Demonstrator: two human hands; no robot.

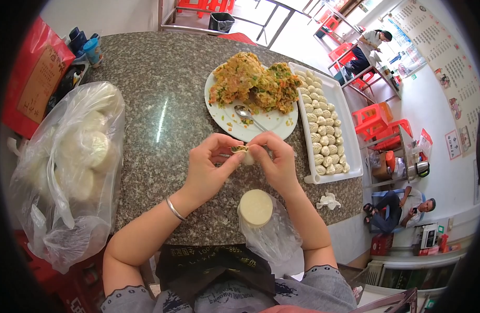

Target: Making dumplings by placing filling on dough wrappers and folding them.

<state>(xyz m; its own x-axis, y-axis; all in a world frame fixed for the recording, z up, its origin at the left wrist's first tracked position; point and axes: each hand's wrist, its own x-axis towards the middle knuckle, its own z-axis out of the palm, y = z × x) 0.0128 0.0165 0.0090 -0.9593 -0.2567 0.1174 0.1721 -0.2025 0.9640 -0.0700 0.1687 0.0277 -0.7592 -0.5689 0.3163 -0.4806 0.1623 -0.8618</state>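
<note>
Between the fingertips of my left hand (214,160) and my right hand (273,160) is a partly folded dumpling (247,157), its filling showing at the left side. Just beyond them lies a white plate (224,119) heaped with minced filling (240,78), a metal spoon (244,112) resting on it. To the right, a white plastic tray (351,156) holds rows of pleated dumplings (328,137). Nearer my body, a stack of round dough wrappers (256,207) sits on a clear plastic bag (273,238).
A large plastic bag of round wrappers (67,168) stands at the left, beside a red bag (36,74) and a blue cup (93,51). Crumpled tissue (328,201) lies on the speckled stone table (161,78) below the tray. Two people are farther off at the right.
</note>
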